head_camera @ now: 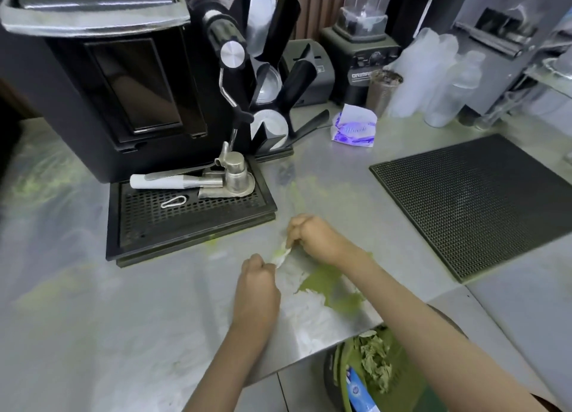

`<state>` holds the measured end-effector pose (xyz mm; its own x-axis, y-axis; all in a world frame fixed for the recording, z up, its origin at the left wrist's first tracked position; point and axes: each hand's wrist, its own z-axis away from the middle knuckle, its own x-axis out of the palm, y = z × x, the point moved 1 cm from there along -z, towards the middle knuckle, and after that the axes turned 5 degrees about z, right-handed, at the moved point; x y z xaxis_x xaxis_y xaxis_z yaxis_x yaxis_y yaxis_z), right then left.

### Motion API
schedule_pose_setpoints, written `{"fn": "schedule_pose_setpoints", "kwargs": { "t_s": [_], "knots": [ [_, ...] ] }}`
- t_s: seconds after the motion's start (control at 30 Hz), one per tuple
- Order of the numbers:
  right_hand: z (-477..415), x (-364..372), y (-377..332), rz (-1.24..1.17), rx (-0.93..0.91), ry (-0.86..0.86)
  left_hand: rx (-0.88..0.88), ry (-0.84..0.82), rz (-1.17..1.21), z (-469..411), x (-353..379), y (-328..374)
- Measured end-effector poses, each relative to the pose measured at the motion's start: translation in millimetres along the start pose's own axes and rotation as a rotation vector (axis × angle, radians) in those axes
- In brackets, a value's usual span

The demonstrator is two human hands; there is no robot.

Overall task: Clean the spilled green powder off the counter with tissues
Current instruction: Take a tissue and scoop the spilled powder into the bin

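A white tissue [305, 311] lies spread on the steel counter [130, 318] near its front edge, with a heap of green powder [331, 287] on it. My left hand [258, 284] and my right hand [312, 233] each pinch the tissue's far edge and lift it, a green-stained fold stretched between them. Thin green smears run up the counter past my right hand. A tissue pack [354, 126] in white and purple wrap sits further back.
A black coffee machine [123, 80] with its drip tray [188, 213] stands at the left. A black rubber mat [483, 201] lies at the right. Blender, plastic cups and bottles line the back. Below the counter edge a green bin [371, 368] holds stained tissues.
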<state>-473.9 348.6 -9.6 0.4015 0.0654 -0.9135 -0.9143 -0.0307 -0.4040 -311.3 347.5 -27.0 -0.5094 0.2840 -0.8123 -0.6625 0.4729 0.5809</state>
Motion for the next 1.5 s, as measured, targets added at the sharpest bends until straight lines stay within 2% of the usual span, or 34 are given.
{"fn": "schedule_pose_setpoints", "kwargs": {
  "t_s": [0.13,0.23,0.4,0.5,0.57,0.67,0.8,0.93,1.07,1.27,1.43,1.5],
  "knots": [
    [-1.0,5.4,9.4,-0.022,-0.012,-0.056,-0.027,-0.099,-0.098,14.4,16.2,8.0],
    [21.3,0.1,24.4,-0.032,-0.065,-0.107,-0.034,-0.111,-0.107,22.0,25.6,28.5],
    [53.6,-10.1,56.5,-0.043,-0.090,-0.109,0.035,-0.153,-0.175,33.7,55.7,71.8],
    [45.0,-21.9,61.2,-0.057,-0.074,-0.056,0.035,-0.108,-0.082,29.5,57.9,77.8],
    [30.3,-28.9,58.0,-0.042,-0.087,-0.010,-0.042,-0.054,0.083,23.3,44.3,72.2],
    [8.6,-30.9,54.0,-0.010,-0.095,0.017,-0.111,0.020,0.085,-1.8,26.4,51.7],
    [7.4,-13.4,58.6,0.009,-0.053,-0.014,-0.062,-0.011,0.009,-20.7,29.2,35.0],
    [44.8,-7.1,62.9,0.021,-0.034,0.018,0.089,-0.091,-0.086,-0.5,41.3,41.3],
    [87.4,-15.0,65.7,0.019,-0.007,-0.014,0.208,-0.132,-0.017,20.5,48.7,49.6],
    [50.9,-37.0,76.9,-0.004,0.058,0.115,0.145,0.038,-0.007,-33.4,29.3,60.2],
    [45.0,-25.3,85.5,0.000,0.115,0.027,0.049,-0.066,-0.038,-51.7,38.8,63.1],
    [64.1,-21.9,86.8,0.008,0.108,0.050,0.098,-0.108,-0.082,-42.6,48.9,62.8]
  ]
}}
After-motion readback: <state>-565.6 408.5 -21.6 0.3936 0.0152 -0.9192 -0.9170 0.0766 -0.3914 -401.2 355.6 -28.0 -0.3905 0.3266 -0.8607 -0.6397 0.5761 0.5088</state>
